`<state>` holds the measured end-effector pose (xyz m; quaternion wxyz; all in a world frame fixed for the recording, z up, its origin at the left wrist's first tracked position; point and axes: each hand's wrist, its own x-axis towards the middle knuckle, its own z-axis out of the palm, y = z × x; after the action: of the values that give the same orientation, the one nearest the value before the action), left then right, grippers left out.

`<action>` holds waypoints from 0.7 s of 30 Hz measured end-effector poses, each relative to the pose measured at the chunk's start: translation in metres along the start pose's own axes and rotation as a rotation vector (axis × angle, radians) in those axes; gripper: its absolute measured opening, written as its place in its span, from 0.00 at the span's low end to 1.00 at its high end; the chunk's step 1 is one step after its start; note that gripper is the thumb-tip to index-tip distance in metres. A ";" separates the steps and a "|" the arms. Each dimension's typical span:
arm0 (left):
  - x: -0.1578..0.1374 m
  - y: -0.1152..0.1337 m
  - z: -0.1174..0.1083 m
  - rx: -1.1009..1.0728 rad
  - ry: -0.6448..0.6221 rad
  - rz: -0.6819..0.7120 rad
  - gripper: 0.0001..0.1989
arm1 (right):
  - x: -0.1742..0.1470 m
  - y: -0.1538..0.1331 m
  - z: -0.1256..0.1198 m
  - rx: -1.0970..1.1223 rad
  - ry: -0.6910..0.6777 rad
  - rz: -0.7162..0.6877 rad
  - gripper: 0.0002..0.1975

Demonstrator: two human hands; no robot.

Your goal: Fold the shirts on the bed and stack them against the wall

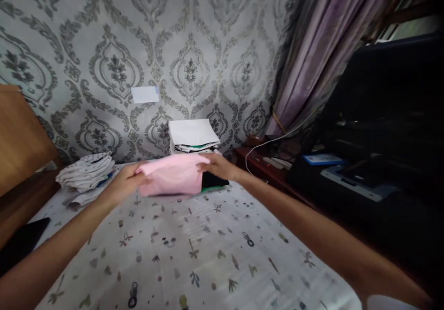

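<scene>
Biggest first. Patterned wall (190, 69) fills the back, grey medallion print. Printed sheet (194, 254) covers the surface in front of the person, white with small plant motifs. Large dark object (374, 106) takes up the right side; too dark to identify. Purple curtain (319, 37) hangs between it and the wall, gathered low down. Wooden panel (24, 139) at far left. Dark red furniture (277, 180) just right of the sheet, small clutter on top, mostly in shadow.

Pink cloth (171, 176) is at the far part of the sheet, centre, in front of the rear stack (193, 134). Slightly blurred; can't tell whether its lower edge touches the sheet. Rear stack is by the wall, white on top, with dark and green edges under that. Left stack (85, 173), mostly white folded fabric, sits well left of the pink cloth.

Both hands on the pink cloth: left hand (130, 180) grips its left end, right hand (218, 167) pinches the upper right corner. Fingers closed on fabric on both sides.

Black flat object (24, 240) near the left forearm. Black cloth (213, 180) with green edge shows just right of the pink cloth, under the right hand. Small white card (144, 94) on the wall. Thin white cable (258, 143) loops by the curtain.
</scene>
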<state>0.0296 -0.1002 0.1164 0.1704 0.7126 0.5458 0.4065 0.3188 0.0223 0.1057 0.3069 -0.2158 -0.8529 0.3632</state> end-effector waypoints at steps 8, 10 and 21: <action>0.115 -0.032 0.091 0.126 0.063 0.483 0.29 | -0.017 0.086 -0.068 -0.599 0.417 -0.258 0.19; 0.121 -0.075 0.126 0.153 -0.027 0.467 0.30 | -0.029 0.135 -0.052 -0.598 0.350 -0.281 0.17; 0.118 -0.149 0.172 0.164 -0.186 0.471 0.34 | -0.057 0.206 -0.036 -0.541 0.294 -0.247 0.14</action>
<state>0.0747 0.0935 -0.0444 0.0622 0.8656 0.3782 0.3222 0.4138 0.1391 -0.0507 0.4000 -0.2343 -0.8848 0.0484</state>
